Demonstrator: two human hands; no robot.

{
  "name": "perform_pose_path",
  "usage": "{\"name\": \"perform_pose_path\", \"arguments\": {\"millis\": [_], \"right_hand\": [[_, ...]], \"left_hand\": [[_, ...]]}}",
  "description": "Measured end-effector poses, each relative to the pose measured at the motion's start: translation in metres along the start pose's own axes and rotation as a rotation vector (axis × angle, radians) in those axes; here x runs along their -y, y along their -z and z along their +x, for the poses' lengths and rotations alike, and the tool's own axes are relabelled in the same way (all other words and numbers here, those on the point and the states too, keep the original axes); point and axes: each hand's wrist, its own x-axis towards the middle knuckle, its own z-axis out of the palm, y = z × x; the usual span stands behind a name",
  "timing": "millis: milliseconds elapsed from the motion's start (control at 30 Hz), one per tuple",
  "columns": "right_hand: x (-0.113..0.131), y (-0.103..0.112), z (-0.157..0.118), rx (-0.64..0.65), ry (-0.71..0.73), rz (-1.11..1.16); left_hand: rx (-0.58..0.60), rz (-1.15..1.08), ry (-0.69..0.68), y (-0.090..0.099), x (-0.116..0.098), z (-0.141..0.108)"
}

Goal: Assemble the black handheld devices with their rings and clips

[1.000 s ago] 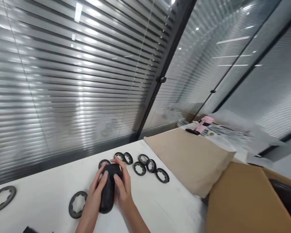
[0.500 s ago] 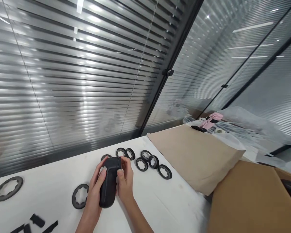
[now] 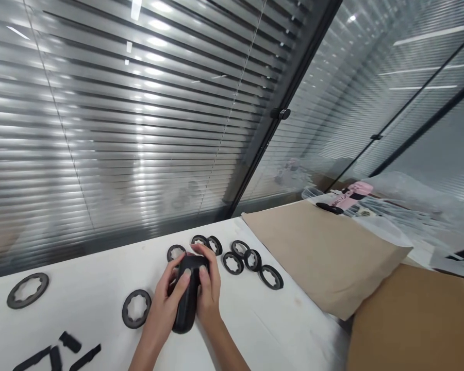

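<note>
A smooth black object (image 3: 186,305) with a rounded lower end and a wider top is held between both my hands above the white table; its exact kind I cannot make out. My left hand (image 3: 167,293) wraps its left side, thumb lying on the near face. On the other side my right hand (image 3: 210,283) grips the upper part, its fingers bent over the top. Just left of my left wrist lies a black ring (image 3: 136,308) with a scalloped inner edge. Another such ring (image 3: 176,252) is partly behind my left fingertips.
Several more black rings (image 3: 271,277) lie right of my hands, and one ring (image 3: 28,290) at far left. Black strip-like pieces (image 3: 85,356) are at the lower left. A beige cloth (image 3: 325,252) and a cardboard box (image 3: 413,319) stand right. Blinds (image 3: 112,129) rise behind the white table (image 3: 96,288).
The black object has turned in my hands, so its top no longer juts to the right. My right fingers have shifted up over its top. The whole view has swung slightly left.
</note>
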Motion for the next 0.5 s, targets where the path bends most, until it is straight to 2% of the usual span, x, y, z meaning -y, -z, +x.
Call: {"name": "perform_pose_path", "arguments": {"millis": [133,267,433,500], "right_hand": [[0.001,-0.001,0.002,-0.076,-0.047,0.090],[0.000,0.000,0.004,-0.053,-0.057,0.012],[-0.001,-0.001,0.002,-0.017,-0.050,-0.068],[-0.001,-0.001,0.002,-0.002,-0.028,-0.100]], "left_hand": [[0.053,-0.052,0.006,-0.003,-0.005,-0.006],[-0.030,-0.158,0.034,-0.004,-0.010,-0.010],[-0.114,-0.231,-0.018,-0.006,-0.014,-0.011],[-0.147,-0.272,0.004,-0.009,-0.017,-0.011]]}}
